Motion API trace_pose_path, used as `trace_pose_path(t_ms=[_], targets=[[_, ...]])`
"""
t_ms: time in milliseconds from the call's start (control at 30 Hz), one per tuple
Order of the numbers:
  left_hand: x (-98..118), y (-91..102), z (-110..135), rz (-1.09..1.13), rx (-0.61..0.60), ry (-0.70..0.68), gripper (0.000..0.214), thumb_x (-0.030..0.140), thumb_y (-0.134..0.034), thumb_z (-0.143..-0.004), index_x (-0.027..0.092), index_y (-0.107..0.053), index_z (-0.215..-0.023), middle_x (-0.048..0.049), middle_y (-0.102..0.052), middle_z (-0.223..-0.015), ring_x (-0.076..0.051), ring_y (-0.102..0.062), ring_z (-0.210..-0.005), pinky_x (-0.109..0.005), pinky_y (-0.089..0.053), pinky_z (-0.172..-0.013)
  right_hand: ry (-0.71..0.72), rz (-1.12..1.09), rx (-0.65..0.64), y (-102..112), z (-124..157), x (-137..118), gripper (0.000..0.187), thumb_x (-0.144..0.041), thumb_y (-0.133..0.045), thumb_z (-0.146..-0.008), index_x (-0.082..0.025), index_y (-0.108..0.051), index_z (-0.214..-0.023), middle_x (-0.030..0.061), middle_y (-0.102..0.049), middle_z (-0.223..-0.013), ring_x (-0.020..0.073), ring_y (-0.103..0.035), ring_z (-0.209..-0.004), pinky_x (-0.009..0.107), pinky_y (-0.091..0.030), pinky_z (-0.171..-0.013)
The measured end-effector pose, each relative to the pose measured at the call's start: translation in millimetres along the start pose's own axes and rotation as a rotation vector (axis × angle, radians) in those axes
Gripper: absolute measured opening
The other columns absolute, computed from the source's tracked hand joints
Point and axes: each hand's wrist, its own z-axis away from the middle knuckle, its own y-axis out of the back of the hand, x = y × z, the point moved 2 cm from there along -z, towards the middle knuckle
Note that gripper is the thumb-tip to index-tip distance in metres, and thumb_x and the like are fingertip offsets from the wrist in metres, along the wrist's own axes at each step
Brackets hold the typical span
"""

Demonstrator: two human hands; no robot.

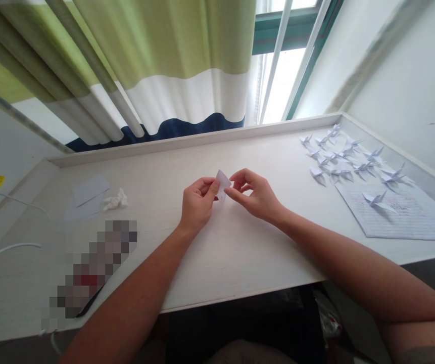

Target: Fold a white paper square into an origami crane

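Above the middle of the white desk, a small folded piece of white paper [223,179] with a pointed top is held up. My left hand [197,203] pinches its left side between thumb and curled fingers. From the right, my right hand [255,194] has its thumb and index finger closed in at the paper's right edge. Its other fingers are bent. The lower part of the paper shows small folds, too fine to make out clearly.
Several folded paper cranes [353,156] stand at the right, one on a lined sheet [410,222]. On the left lie paper squares [90,190], a crumpled tissue [115,200], a blurred-out object [99,263] and white cables [8,246]. A raised rim [202,135] borders the desk [262,258].
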Motion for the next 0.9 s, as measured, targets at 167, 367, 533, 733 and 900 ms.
trace_pose_path(t_ms=[167, 367, 533, 733, 900], targets=[[-1, -8.1, 5, 0.028, 0.008, -0.086, 0.042, 0.056, -0.084, -0.087, 0.018, -0.077, -0.103, -0.0065, -0.083, -0.088, -0.021, -0.079, -0.083, -0.034, -0.062, -0.082, -0.097, 0.015, -0.006, -6, 1, 3, 0.019, -0.035, -0.073, -0.088, -0.023, -0.059, -0.093, 0.0011, -0.074, -0.078, 0.0175, -0.068, -0.070, 0.031, -0.055, -0.067], [0, -16.7, 9, -0.015, 0.036, -0.139, 0.030, 0.048, -0.080, -0.091, 0.020, -0.076, -0.101, -0.0076, -0.082, -0.105, -0.021, -0.078, -0.095, -0.033, -0.062, -0.084, -0.068, -0.017, 0.005, -8, 3, 2, 0.017, -0.036, -0.069, -0.093, -0.024, -0.058, -0.100, 0.0004, -0.076, -0.079, 0.0184, -0.071, -0.071, 0.034, -0.057, -0.073], [4, -12.8, 8, -0.197, 0.079, -0.173, 0.017, 0.034, -0.080, -0.088, 0.021, -0.076, -0.099, -0.0045, -0.080, -0.097, -0.019, -0.075, -0.094, -0.032, -0.058, -0.084, 0.044, 0.037, 0.104, -8, 4, -2, 0.012, -0.035, -0.066, -0.094, -0.023, -0.067, -0.096, 0.0023, -0.076, -0.085, 0.0197, -0.071, -0.080, 0.037, -0.059, -0.080], [1, -8.1, 4, -0.198, -0.022, -0.160, 0.020, 0.036, -0.077, -0.091, 0.022, -0.080, -0.105, -0.0049, -0.081, -0.095, -0.019, -0.075, -0.086, -0.031, -0.059, -0.078, 0.044, 0.101, 0.059, -8, 4, 2, 0.010, -0.032, -0.066, -0.094, -0.023, -0.069, -0.092, 0.0024, -0.077, -0.086, 0.0203, -0.071, -0.083, 0.039, -0.059, -0.085], [4, -8.0, 3, -0.173, 0.021, -0.176, 0.017, 0.036, -0.080, -0.090, 0.021, -0.083, -0.096, -0.0030, -0.079, -0.084, -0.016, -0.072, -0.073, -0.028, -0.060, -0.069, -0.009, -0.018, 0.056, -8, 5, 4, 0.012, -0.035, -0.068, -0.096, -0.023, -0.066, -0.098, 0.0006, -0.074, -0.082, 0.0191, -0.072, -0.081, 0.037, -0.059, -0.081]])
